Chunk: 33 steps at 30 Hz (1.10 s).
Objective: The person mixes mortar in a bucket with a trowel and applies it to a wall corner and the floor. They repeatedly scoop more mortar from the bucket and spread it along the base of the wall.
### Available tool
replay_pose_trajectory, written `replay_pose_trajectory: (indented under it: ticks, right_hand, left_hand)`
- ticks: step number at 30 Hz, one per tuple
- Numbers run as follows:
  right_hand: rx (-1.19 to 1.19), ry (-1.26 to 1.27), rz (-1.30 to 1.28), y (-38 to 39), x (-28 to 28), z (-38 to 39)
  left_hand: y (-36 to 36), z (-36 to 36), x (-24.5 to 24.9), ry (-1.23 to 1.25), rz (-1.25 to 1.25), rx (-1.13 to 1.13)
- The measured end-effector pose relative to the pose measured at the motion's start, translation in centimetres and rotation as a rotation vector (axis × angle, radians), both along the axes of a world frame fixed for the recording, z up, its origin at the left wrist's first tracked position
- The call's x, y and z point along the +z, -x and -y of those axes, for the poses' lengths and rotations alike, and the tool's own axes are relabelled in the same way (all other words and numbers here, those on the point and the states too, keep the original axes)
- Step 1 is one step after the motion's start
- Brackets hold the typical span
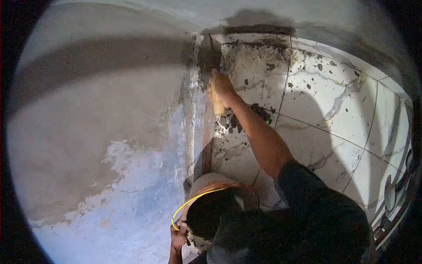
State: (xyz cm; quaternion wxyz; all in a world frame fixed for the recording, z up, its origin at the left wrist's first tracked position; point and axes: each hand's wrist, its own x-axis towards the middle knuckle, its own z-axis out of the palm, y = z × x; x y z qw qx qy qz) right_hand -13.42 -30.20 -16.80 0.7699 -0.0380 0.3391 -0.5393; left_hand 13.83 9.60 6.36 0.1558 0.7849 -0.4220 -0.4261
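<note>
Dark sleeve (316,207) fills the bottom right, closest of all, arm raised toward the corner. On the left is the big plastered wall (96,110), on the right the spattered tiled wall (334,101). Down low sits the bucket (211,193), with the left hand (178,237) closed on its near edge by the yellow handle (193,201). Up at the seam, the right hand (221,87) is wrapped tight round the trowel (216,105). Its wooden grip pokes out below the fist, and its blade end is lost in dark mortar (206,55) just above.

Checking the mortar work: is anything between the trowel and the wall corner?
Nothing visible. The right hand holds the trowel with its blade against the mortar in the corner; the bucket, in the left hand, is lower down.
</note>
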Motion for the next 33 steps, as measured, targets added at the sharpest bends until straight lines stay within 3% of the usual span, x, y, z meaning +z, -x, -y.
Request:
replay_pose_trajectory:
  ticks: [3,4,5,7,8,9,11,12,15,17,20,23,25,27,29,31,33]
  right_hand:
    - [0.026,0.0,-0.045,-3.4,-4.2,0.7]
    - [0.115,0.008,-0.159,-1.6,-0.8,-1.5]
    - [0.144,0.166,-0.2,-2.9,-2.9,-3.2]
    - [0.28,0.089,-0.231,-2.8,-1.9,-7.8]
    - [-0.063,0.421,-0.635,-6.0,-7.2,-8.2]
    - [-0.069,0.423,-0.635,-6.4,-9.6,-7.8]
    - [-0.127,0.296,0.486,-6.1,-12.7,-7.0]
    - [0.093,-0.04,-0.268,-1.2,-3.9,-5.7]
    - [0.108,0.079,-0.258,0.1,-6.4,-0.5]
    - [0.053,0.005,0.128,-0.1,-7.9,1.3]
    - [0.127,-0.077,0.047,0.9,-7.4,1.4]
    - [0.244,-0.117,0.229,-1.5,-8.8,-3.0]
    - [0.255,-0.147,0.122,-3.1,-6.4,-7.9]
    - [0.224,-0.3,0.388,-2.6,-5.4,-10.0]
    - [0.151,-0.282,0.196,-1.3,-4.6,-7.8]
    - [0.103,-0.139,0.443,-0.1,-5.8,-4.5]
    - [0.118,-0.067,0.372,0.7,-5.5,-1.2]
  left_hand:
    - [-0.1,-0.1,0.4,-0.029,-0.005,-0.014]
    - [0.4,0.2,0.8,-0.041,-0.019,-0.002]
    - [0.8,0.8,0.6,-0.05,-0.036,0.005]
    - [-0.2,0.4,-0.2,-0.027,-0.03,-0.018]
    - [-0.1,0.8,-0.5,0.01,-0.042,-0.034]
    - [0.1,1.0,-0.6,0.048,-0.051,-0.048]
    - [1.5,1.7,0.5,-0.05,-0.034,0.017]
    - [0.8,1.4,0.3,-0.045,-0.057,0.002]
    - [0.3,0.9,0.4,-0.06,-0.062,-0.002]
    - [1.0,1.4,0.8,-0.076,-0.042,0.003]
    - [0.8,0.8,0.4,-0.021,-0.072,0.056]
    - [-0.1,0.6,0.2,-0.072,-0.081,0.073]
    - [0.1,0.9,-0.1,-0.029,-0.078,0.063]
    - [0.0,1.2,-0.1,-0.024,-0.076,0.014]
    - [0.7,1.5,0.4,-0.033,-0.056,0.022]
    - [0.6,1.1,0.6,-0.099,-0.041,0.074]
    - [-0.1,1.0,0.1,-0.079,-0.072,0.073]
